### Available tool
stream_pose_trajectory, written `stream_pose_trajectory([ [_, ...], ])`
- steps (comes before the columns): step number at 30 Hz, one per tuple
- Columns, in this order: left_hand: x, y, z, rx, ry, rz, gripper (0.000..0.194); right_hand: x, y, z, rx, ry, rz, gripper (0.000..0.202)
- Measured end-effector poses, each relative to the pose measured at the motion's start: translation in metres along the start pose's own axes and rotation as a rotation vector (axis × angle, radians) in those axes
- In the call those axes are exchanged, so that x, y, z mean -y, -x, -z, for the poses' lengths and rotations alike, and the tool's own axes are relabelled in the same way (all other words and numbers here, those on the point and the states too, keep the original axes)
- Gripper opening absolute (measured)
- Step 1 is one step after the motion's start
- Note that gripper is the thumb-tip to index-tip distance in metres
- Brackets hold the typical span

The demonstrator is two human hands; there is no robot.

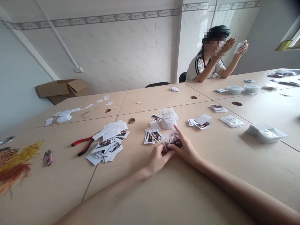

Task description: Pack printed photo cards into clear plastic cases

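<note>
Between my two hands is a small clear plastic box (170, 137) with pale pieces inside and a black printed card at its near side. My left hand (157, 157) grips the box's lower left edge with bent fingers. My right hand (185, 146) holds its right side, the thumb pressed over the dark card and the index finger stretched up. Just beyond them stands a stack of clear boxes (168, 118). Left of the box lie several printed cards (152, 136), dark and white faces up. To the right is another small pile of cards (200, 121).
Red-and-black-handled pliers (85, 143) lie partly under a large card pile (109, 143). Small pink-handled snippers (48, 158) and yellow and rust-coloured strands (18, 159) are at left. More clear boxes (266, 132) stand at right. Across the table, a person (211, 59) holds a box.
</note>
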State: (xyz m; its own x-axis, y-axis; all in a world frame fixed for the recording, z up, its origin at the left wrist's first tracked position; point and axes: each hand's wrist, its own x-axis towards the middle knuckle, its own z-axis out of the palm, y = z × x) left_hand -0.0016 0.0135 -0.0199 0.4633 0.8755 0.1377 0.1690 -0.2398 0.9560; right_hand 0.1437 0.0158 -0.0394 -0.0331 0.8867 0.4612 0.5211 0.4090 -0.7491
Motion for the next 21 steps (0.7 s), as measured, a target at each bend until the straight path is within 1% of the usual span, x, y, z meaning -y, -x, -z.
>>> stream_pose_trajectory([
  [3,0.004,-0.001,0.000,-0.001,0.018,0.027,0.034,0.002,0.000,0.002,0.031,-0.050,-0.026,0.066],
  [6,0.005,-0.002,0.001,0.004,0.064,0.055,0.033,0.003,0.000,0.003,0.030,-0.094,-0.002,0.056],
  [9,0.002,-0.003,0.001,0.021,0.155,0.075,0.032,0.004,0.000,0.004,0.022,-0.095,0.022,0.051],
  [13,-0.004,-0.003,0.001,0.022,0.285,0.117,0.030,0.004,-0.002,0.005,-0.002,-0.059,0.064,0.048],
  [17,-0.007,-0.002,0.003,-0.006,0.329,0.143,0.028,0.002,-0.002,0.005,-0.034,-0.043,0.070,0.048],
  [19,-0.007,-0.002,0.003,-0.021,0.328,0.146,0.029,0.002,-0.002,0.005,-0.026,-0.065,0.052,0.047],
  [21,-0.007,-0.002,0.004,-0.038,0.332,0.146,0.030,0.002,-0.001,0.006,0.010,-0.097,0.045,0.047],
])
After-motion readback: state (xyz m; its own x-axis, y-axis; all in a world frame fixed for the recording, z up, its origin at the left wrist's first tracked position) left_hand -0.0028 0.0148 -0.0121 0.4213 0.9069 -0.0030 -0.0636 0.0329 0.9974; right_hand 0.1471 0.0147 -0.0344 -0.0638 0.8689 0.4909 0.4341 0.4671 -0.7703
